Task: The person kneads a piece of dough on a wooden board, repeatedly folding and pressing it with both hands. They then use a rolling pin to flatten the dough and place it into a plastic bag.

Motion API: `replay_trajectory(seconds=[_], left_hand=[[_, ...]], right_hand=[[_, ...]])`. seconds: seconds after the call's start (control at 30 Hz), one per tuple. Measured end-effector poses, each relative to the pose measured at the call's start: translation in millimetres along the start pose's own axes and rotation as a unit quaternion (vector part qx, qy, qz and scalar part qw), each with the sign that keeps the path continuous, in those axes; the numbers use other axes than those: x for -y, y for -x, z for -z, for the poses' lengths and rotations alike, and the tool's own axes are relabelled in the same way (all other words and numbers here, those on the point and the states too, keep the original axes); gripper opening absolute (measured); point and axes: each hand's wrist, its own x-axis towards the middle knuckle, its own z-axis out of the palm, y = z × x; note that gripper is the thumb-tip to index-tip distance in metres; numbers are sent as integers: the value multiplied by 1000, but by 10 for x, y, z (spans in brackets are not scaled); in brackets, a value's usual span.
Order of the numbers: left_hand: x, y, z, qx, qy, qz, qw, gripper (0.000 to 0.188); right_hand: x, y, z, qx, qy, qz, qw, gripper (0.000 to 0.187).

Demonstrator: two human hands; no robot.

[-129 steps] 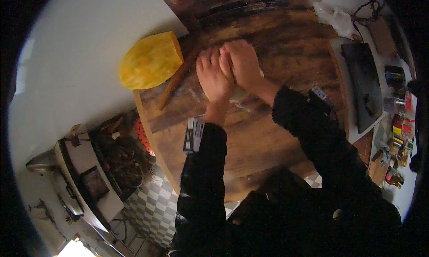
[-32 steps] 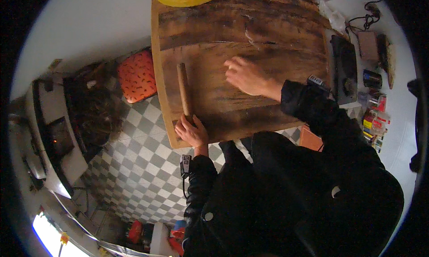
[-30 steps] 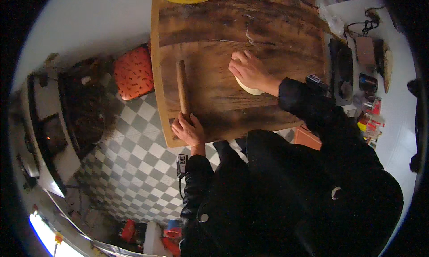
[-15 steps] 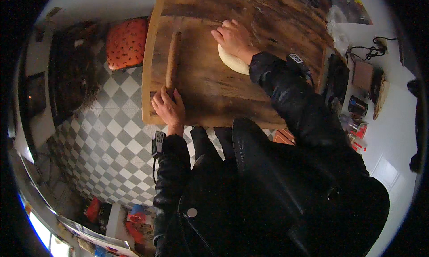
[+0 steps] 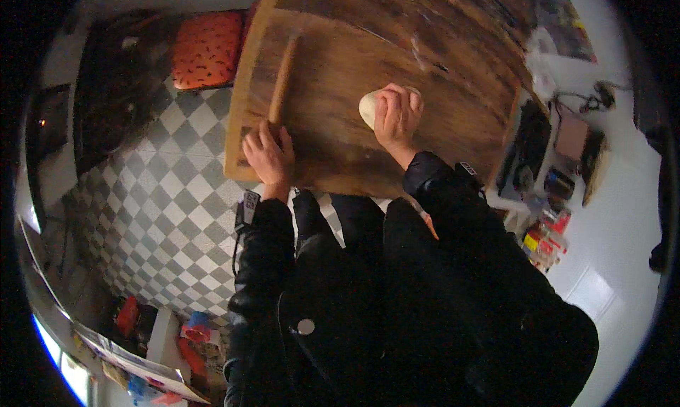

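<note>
The right hand [image 5: 397, 117] lies palm-down over a pale lump of dough [image 5: 370, 107] on the wooden table [image 5: 439, 74], fingers curled together around its top and right side. The dough shows only at the hand's nine o'clock edge; the rest sits hidden under the palm. Well apart, at about eight o'clock from the dough, the left hand [image 5: 269, 156] rests near the table's near-left corner, fingers closed over the lower end of a wooden rolling pin [image 5: 283, 78]. The pin runs from that hand toward twelve o'clock, lying flat along the table's left side. Both sleeves are black. At ten o'clock from the left hand, off the table, an orange cushion [image 5: 207, 47] sits above the grey-and-white checkered floor [image 5: 163, 195].
</note>
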Motion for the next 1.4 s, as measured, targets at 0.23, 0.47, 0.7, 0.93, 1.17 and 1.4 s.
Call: replay_trajectory(seconds=[0.23,0.47,0.7,0.93,1.17,1.4], left_hand=[[-246,169,174,-14,-3,-8,1000,37],[-116,35,121,9,-8,-2,1000,36],[111,-110,-121,-6,-10,-21,1000,35],[4,57,-58,-18,-13,-17,1000,36],[-61,23,140,15,-17,7,1000,36],[198,-186,21,15,-25,-7,1000,35]], right_hand=[[-395,-574,-189,169,5,-34,985,16],[-529,-988,-754,150,4,-33,988,32],[-419,-792,-414,410,-225,-231,853,51],[144,79,-121,60,-113,-63,990,13],[-6,-859,-653,106,-30,-142,984,17],[242,-705,-593,115,-105,6,988,20]])
